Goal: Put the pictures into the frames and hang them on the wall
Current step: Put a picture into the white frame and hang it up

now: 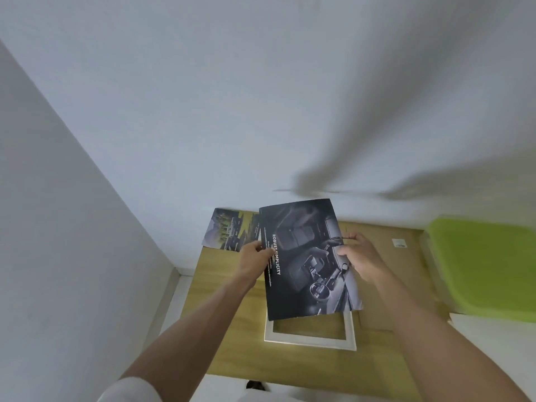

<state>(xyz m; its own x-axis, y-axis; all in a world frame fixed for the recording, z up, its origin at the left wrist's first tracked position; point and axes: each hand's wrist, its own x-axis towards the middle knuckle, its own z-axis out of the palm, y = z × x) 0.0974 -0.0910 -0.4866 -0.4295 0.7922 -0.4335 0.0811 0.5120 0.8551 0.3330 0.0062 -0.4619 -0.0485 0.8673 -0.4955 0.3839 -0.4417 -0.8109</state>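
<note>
Dark, glossy paper makes up the large rectangular picture (307, 256), a print of a car interior with the white words "ROBUST SIMPLICITY" along its left side; it is held up in the air, a little tilted, above the counter. The left hand (255, 258) pinches the left edge of this sheet with thumb on the front and the other fingers behind, and the right hand (361, 256) pinches the right edge in the same way, so each grip is closed on the paper. Below the lower edge of the sheet lies a white rectangular picture frame (310, 335), flat on the counter, with its open middle showing the wood; its upper part is hidden by the paper. Behind the left hand, at the far left corner, a second printed picture with a landscape and yellow tones (229, 230) lies flat. The counter (232, 329) is a light wood surface with a smooth grain, and it stands against a plain white wall (203, 111) that meets another white wall at the left. At the right, a bright green plastic lid or tray (481, 265) appears blurred. Both forearms are bare, and a white sleeve (130, 391) shows at the bottom.
</note>
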